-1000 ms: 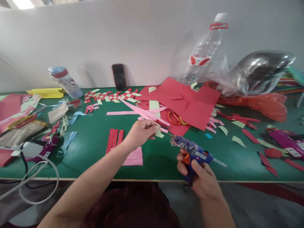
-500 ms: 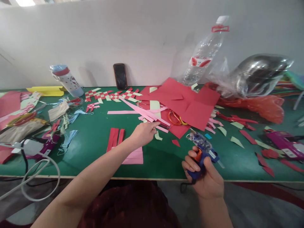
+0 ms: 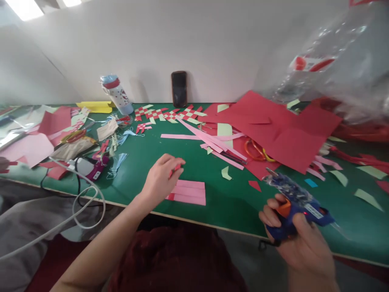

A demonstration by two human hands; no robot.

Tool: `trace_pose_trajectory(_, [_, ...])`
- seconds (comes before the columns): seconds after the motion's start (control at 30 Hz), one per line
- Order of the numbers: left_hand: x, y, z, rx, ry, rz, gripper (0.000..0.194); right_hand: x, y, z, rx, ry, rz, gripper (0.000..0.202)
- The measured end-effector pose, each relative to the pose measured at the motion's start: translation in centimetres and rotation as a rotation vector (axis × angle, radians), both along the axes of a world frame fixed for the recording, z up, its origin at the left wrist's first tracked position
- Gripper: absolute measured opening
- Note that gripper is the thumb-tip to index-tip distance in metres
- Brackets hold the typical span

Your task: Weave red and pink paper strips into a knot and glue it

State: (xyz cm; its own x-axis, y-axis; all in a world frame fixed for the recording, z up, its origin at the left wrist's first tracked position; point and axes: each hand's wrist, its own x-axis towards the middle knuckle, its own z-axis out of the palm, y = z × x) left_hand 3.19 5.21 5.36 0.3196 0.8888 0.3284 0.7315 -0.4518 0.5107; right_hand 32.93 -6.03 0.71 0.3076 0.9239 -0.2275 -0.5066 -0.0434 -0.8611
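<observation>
My left hand (image 3: 161, 178) is over the green table with its fingers pinched on a red paper strip (image 3: 175, 168); most of that strip is hidden behind the hand. Just below the fingers lie pink paper strips (image 3: 191, 192) side by side, with a bit of red showing at their left end. My right hand (image 3: 306, 243) grips a blue glue gun (image 3: 317, 215) with an orange trigger, its nozzle pointing up and left. Stringy clear glue covers the front of the gun, and a small red light glows on it.
Behind are loose pink strips (image 3: 209, 140), red paper sheets (image 3: 258, 109), orange-handled scissors (image 3: 253, 151) and woven red-and-green pieces (image 3: 172, 114). A phone (image 3: 179, 89) and a bottle (image 3: 117, 93) stand near the wall. Tassels (image 3: 118, 164) and a white cable (image 3: 99, 207) lie left.
My left hand has come back from the loose pink strips to the nearer red and pink ones and pinches a red strip. The view has turned left; my right hand still holds the glue gun.
</observation>
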Motion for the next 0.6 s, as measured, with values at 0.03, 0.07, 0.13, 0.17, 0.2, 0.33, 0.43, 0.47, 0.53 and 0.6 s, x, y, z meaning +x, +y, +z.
trace_pose_trajectory(0.03, [-1.1, -1.2, -0.7, 0.029, 0.038, -0.004, 0.019, 0.0, 0.0, 0.0, -0.012, -0.009, -0.002, 0.037])
trace_pose_trajectory(0.07, [-2.0, -2.5, -1.4, 0.06, 0.07, -0.001, 0.019, -0.1, 0.1, 0.1, -0.027, -0.015, 0.0, 0.038])
trace_pose_trajectory(0.13, [-3.5, -5.0, -2.8, 0.107, 0.12, -0.022, 0.021, -0.1, 0.2, 0.2, -0.058, -0.028, -0.002, 0.039])
trace_pose_trajectory(0.17, [-4.0, -6.1, -3.4, 0.128, 0.139, -0.028, 0.021, -0.1, 0.3, 0.3, -0.073, -0.039, -0.013, 0.039])
trace_pose_trajectory(0.2, [-4.4, -7.1, -3.9, 0.147, 0.162, -0.029, 0.021, 0.0, 0.5, 0.4, -0.087, -0.053, -0.032, 0.039])
trace_pose_trajectory(0.33, [-4.9, -9.4, -4.6, 0.173, 0.266, -0.041, 0.028, 1.4, 1.2, 0.5, -0.113, -0.147, -0.064, 0.039])
trace_pose_trajectory(0.43, [-4.9, -9.6, -4.8, 0.122, 0.318, -0.034, 0.034, 2.6, 1.6, 0.5, -0.152, -0.21, 0.036, 0.031])
trace_pose_trajectory(0.47, [-5.0, -9.6, -4.8, 0.102, 0.328, -0.038, 0.036, 2.8, 1.6, 0.6, -0.168, -0.229, 0.083, 0.027])
trace_pose_trajectory(0.53, [-5.1, -9.4, -5.0, 0.077, 0.34, -0.053, 0.039, 2.6, 1.7, 1.0, -0.191, -0.293, 0.178, 0.022])
trace_pose_trajectory(0.6, [-5.3, -9.1, -5.2, 0.071, 0.335, -0.073, 0.04, 2.0, 1.9, 1.6, -0.161, -0.416, 0.194, 0.023])
